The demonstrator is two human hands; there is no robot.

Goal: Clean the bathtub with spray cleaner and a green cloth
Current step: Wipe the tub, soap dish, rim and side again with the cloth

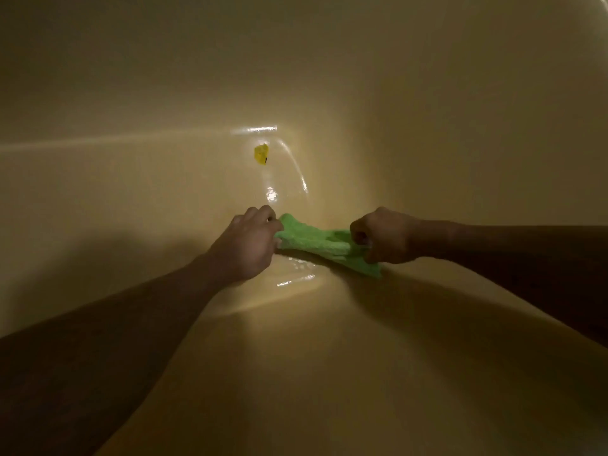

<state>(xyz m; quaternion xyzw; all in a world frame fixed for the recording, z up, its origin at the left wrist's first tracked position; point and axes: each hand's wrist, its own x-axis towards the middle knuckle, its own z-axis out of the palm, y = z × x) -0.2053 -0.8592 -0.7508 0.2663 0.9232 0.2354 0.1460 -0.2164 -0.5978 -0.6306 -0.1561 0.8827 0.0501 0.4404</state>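
Bathtub [98, 179], cream-coloured and dimly lit, fills the whole view; at far left a pale streak of light runs across its curved wall. From the lower left corner the left forearm [108, 327] reaches up and to the right, bare and in shadow.

Left hand [245, 241]: back of the hand toward the camera, fingers curled and grasping the left end of the green cloth [316, 243], which bunches where it leaves the fingers.

Above and slightly right of this hand, well apart from it, a small yellow object [261, 154] lies on the tub surface. It carries a tiny dark mark at its right edge; what it is cannot be told. Bright wet glints [271, 194] show between it and the hand, and more sit just below the cloth.

The cloth is stretched between the two hands, low in the tub at mid-view. Its lower edge appears to rest on the wet surface, and its right corner trails out below the right hand.

Right hand [381, 236]: knuckles upward, fingers closed tight round the right part of the cloth. The right forearm [493, 248] runs from it to the right edge of the view, dark, with shadow on the tub beneath.
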